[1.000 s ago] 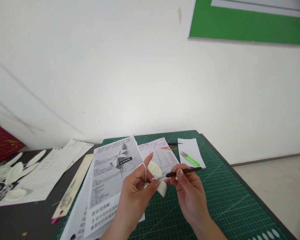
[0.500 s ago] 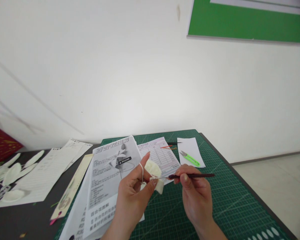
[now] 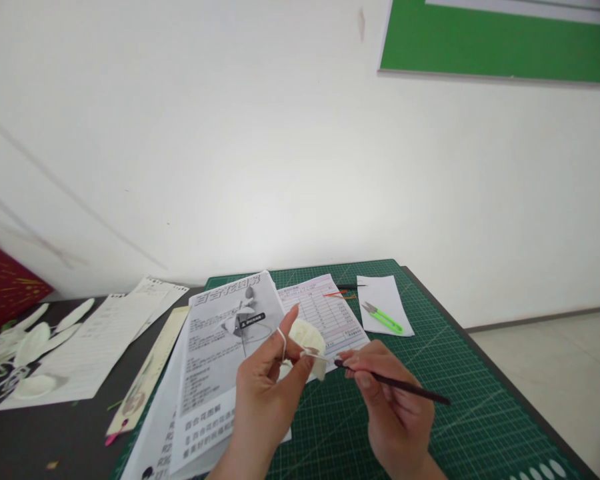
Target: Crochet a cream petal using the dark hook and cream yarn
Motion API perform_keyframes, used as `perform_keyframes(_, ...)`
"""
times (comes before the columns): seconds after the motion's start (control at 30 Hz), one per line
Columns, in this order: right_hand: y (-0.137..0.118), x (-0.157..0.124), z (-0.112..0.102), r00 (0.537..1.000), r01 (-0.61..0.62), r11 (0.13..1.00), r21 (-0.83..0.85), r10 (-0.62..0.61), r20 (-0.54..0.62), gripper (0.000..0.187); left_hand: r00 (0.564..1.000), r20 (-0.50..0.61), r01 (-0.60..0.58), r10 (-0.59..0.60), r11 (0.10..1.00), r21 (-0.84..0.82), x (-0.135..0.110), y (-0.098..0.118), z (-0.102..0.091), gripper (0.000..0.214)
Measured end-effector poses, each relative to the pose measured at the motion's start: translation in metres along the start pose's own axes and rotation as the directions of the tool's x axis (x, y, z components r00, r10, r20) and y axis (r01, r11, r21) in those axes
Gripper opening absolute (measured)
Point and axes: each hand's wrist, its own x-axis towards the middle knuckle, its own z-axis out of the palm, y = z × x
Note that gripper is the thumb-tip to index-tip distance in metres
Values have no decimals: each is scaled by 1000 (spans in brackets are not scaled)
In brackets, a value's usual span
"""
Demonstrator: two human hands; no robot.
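My left hand [image 3: 265, 387] is raised over the green cutting mat [image 3: 455, 400]. Its thumb and fingers pinch a small cream crocheted piece [image 3: 307, 340]. White yarn [image 3: 282, 337] loops over the raised index finger. My right hand [image 3: 390, 407] grips a dark crochet hook [image 3: 395, 385]. The hook's metal tip meets the crocheted piece beside my left thumb, and its handle slopes down to the right.
Printed instruction sheets [image 3: 220, 360] lie under my hands. Green thread snips [image 3: 381, 317] rest on a white paper slip at the mat's far side. Lined paper [image 3: 95, 343] and white petal shapes [image 3: 30, 343] lie on the dark table to the left. A white wall stands behind.
The hook's handle has swung from pointing right and level to sloping down to the right. My right hand dropped slightly; the left hand kept the piece almost still.
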Motion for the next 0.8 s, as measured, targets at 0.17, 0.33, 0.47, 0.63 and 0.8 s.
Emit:
perform_keyframes(0.17,2,-5,-4,996,79,992,-94,-74,59,38,997,-50,-52,57,995,84,-3,-3,0,6)
perform_keyframes(0.33,-6,-1,-2,977,197,959,-202,-175,124,48,985,-106,-123,137,984,130,-5,-3,4,7)
perform_keyframes(0.47,-16,4,3,959,277,931,-237,-252,133,54,959,-120,-236,257,958,165,-7,-2,8,10)
perform_keyframes(0.63,-16,-1,4,961,265,934,-240,-235,146,57,959,-118,-239,260,957,167,-8,-2,7,8)
perform_keyframes(0.8,-2,3,6,987,-91,996,-14,88,-137,14,997,14,79,-78,991,-106,0,2,1,46)
